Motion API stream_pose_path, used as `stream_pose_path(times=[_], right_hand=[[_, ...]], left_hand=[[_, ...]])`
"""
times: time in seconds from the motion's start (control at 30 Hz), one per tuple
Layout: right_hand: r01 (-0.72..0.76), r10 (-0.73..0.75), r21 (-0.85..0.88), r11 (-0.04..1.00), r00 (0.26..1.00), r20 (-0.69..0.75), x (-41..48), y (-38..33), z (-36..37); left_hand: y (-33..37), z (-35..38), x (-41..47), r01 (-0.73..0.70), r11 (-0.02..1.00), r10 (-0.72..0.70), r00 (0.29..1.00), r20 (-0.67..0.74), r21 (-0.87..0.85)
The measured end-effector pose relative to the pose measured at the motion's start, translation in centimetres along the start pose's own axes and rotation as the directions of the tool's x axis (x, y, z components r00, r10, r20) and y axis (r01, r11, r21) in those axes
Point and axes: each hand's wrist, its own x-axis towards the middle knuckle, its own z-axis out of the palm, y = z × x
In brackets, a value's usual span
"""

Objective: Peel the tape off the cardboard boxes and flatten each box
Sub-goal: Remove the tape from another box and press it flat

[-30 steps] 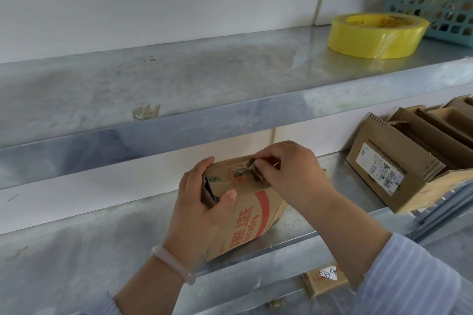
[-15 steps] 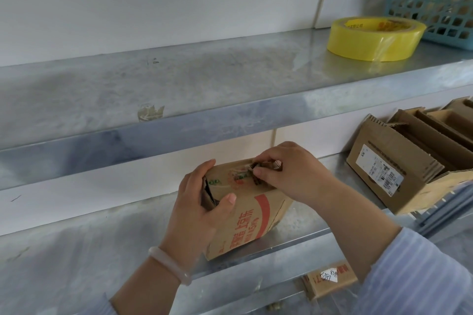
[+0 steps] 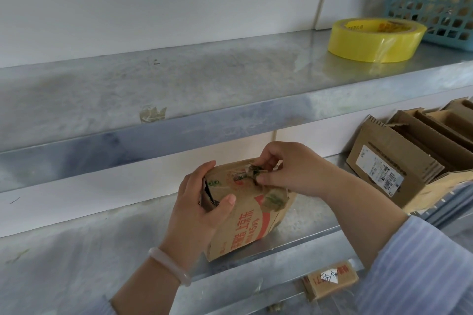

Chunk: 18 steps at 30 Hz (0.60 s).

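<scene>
Cardboard box point(image 3: 245, 215) upright, leaning right

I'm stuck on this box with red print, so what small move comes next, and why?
Probably peel rightward: the right hand pinches the crumpled tape on top of the box, and the left hand grips the box's left end to brace it.
</scene>
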Motion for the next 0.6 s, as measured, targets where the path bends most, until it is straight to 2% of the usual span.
stream_pose_path(times=[0.07, 0.17, 0.27, 0.37, 0.47, 0.53, 0.6], right_hand=[[0.01, -0.011, -0.025, 1.0, 0.999, -0.036, 0.2, -0.1, -0.5], [0.054, -0.073, -0.193, 0.98, 0.993, -0.092, 0.5, -0.5, -0.8], [0.166, -0.225, -0.373, 0.913, 0.967, -0.122, 0.6, -0.6, -0.4], [0.288, -0.382, -0.43, 0.856, 0.912, -0.15, 0.2, 0.2, 0.9], [0.278, -0.36, -0.324, 0.904, 0.904, -0.23, -0.2, 0.6, 2.0], [0.212, -0.268, -0.23, 0.95, 0.93, -0.252, 0.0, 0.4, 2.1], [0.092, -0.133, -0.175, 0.98, 0.961, -0.241, 0.5, 0.1, 2.0]], left_hand=[[0.0, 0.1, 0.1, -0.015, 1.0, 0.015, 1.0, 0.005, 0.011], [-0.2, 0.2, 0.1, -0.017, 1.0, 0.017, 1.0, 0.015, 0.002], [-0.4, 0.4, -0.1, -0.036, 0.999, 0.036, 0.999, 0.031, -0.024], [-0.9, 0.7, -0.5, -0.006, 0.998, 0.007, 1.0, 0.022, -0.058], [-1.1, 0.5, -0.5, 0.005, 0.998, -0.003, 1.0, 0.022, -0.058], [-0.9, 0.2, -0.2, 0.031, 0.999, -0.029, 0.998, 0.048, -0.032], [-0.5, 0.0, 0.4, 0.003, 0.996, -0.011, 0.996, 0.089, 0.094]])
